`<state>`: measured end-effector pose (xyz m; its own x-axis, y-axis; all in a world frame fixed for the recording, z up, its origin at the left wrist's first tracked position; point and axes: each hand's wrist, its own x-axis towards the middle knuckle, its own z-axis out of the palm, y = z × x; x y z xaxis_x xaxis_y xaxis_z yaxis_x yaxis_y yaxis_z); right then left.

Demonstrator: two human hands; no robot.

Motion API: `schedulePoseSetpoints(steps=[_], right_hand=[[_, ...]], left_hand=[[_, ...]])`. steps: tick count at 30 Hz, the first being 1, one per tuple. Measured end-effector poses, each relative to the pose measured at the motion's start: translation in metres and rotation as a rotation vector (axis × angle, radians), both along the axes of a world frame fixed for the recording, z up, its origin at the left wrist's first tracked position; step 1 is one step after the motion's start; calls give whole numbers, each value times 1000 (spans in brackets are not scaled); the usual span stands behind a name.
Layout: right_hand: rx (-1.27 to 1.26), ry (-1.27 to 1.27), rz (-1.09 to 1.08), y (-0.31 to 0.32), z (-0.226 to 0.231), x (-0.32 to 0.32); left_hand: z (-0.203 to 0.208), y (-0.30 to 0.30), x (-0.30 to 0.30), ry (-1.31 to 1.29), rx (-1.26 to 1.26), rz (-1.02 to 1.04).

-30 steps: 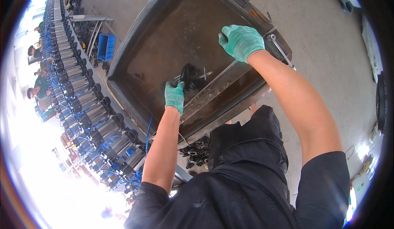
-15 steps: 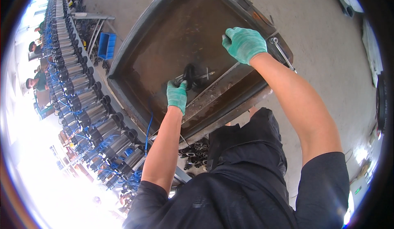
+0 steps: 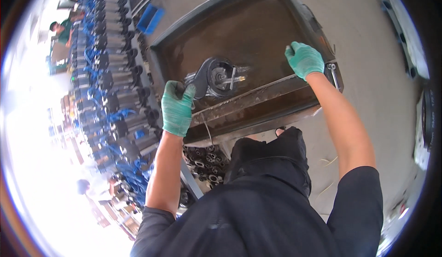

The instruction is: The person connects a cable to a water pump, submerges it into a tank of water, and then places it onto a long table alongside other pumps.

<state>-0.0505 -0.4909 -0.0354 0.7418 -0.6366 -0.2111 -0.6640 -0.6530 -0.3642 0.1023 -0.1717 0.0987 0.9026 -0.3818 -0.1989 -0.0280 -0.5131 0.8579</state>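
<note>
A large dark tub [image 3: 202,20] of brown water stretches out in front of me. At its near left, my left hand [image 3: 177,109], in a green glove, is closed on one end of a black round pump-like part [image 3: 214,75]. That part has a ring-shaped opening, and a metal T-bar fitting [image 3: 234,78] with a brass tip sits across it. The part is at the water's surface, its lower side hidden. My right hand [image 3: 305,60], also in a green glove, is raised over the tub's right side with fingers curled. Whether anything is inside them is hidden. A metal wrench [image 3: 333,75] lies beside it on the tub's corner.
A metal bar [image 3: 251,99] crosses the near part of the tub. On the left runs a long row of metal cylinders with black ends [image 3: 113,77] and blue cables. A blue bin [image 3: 150,18] stands behind. Black ring parts [image 3: 207,162] are piled below. A person [image 3: 62,30] is at the far left.
The pump-like part has come up out of the murky water and now shows its ring and T-bar. My left hand has moved up and left with it. The view has shifted.
</note>
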Motion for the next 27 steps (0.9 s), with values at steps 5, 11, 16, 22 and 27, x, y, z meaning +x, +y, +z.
schedulePoseSetpoints(steps=[5, 11, 16, 22, 27], right_hand=[[9, 23, 13, 3, -1, 0], [-55, -33, 60, 4, -3, -3], [-33, 8, 80, 4, -1, -3], [-52, 0, 107, 9, 6, -2], [-35, 57, 101, 10, 2, -2]], left_hand=[[71, 22, -34, -81, 65, 93], [92, 43, -76, -205, 115, 124], [63, 51, -108, -158, 117, 196], [18, 21, -143, -13, 219, 178], [-10, -15, -162, 28, 295, 84]])
